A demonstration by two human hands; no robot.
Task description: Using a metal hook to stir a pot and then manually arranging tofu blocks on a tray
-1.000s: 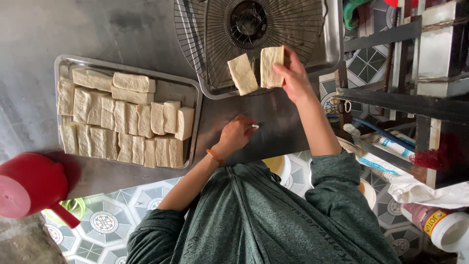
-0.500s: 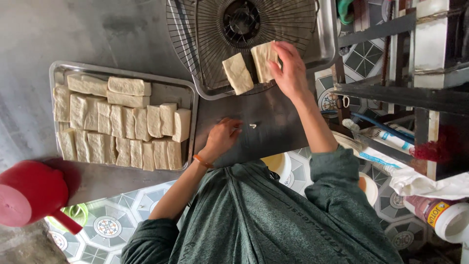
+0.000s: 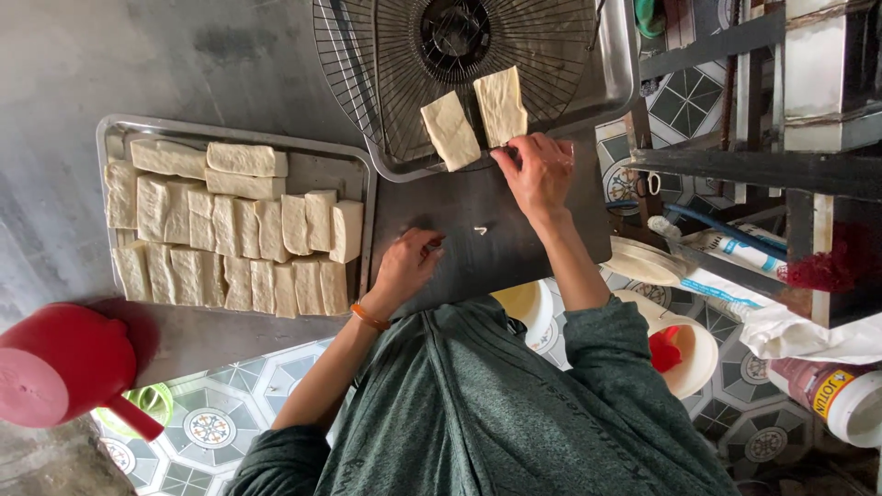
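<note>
While right hand point(image 3: 537, 174) hovers, tofu slab point(image 3: 501, 106) just beyond

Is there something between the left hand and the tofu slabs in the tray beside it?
Nothing visible blocks the way. The left hand rests on the dark table, empty, just right of the metal tray. Only the tray's low rim lies between it and the nearest tofu slab. The right hand is at the wire grille, well apart.

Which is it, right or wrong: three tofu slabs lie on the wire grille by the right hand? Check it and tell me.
Wrong in the count: two tofu slabs lie on the wire grille, not three. The head view shows both, with the right hand just by them, as you said.
</note>
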